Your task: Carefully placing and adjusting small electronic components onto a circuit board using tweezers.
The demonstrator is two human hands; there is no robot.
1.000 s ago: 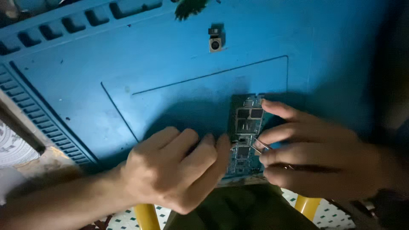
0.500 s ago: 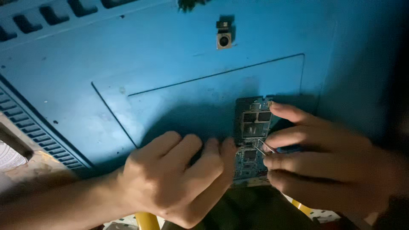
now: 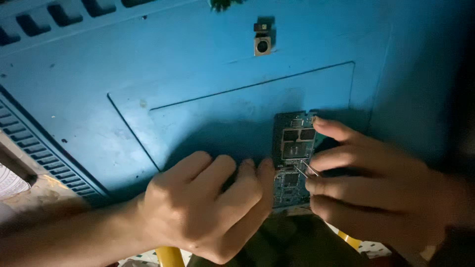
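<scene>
A small dark-green circuit board (image 3: 293,143) lies near the front edge of a blue work mat (image 3: 198,84). My left hand (image 3: 208,207) rests with curled fingers, its fingertips pressed against the board's left edge. My right hand (image 3: 376,188) holds thin metal tweezers (image 3: 306,169), whose tips touch the middle of the board; its index finger lies along the board's upper right corner. The board's lower right part is hidden under my right fingers.
A small camera module (image 3: 261,43) with a round lens lies on the mat farther back. Ribbed slots (image 3: 34,148) run along the mat's left side, and compartments (image 3: 64,12) line its far edge. Yellow stool legs (image 3: 168,257) show below the mat's front edge.
The view has drifted slightly, so the board and both hands sit a little lower right in frame. The hands keep the same grip on board and tweezers.
</scene>
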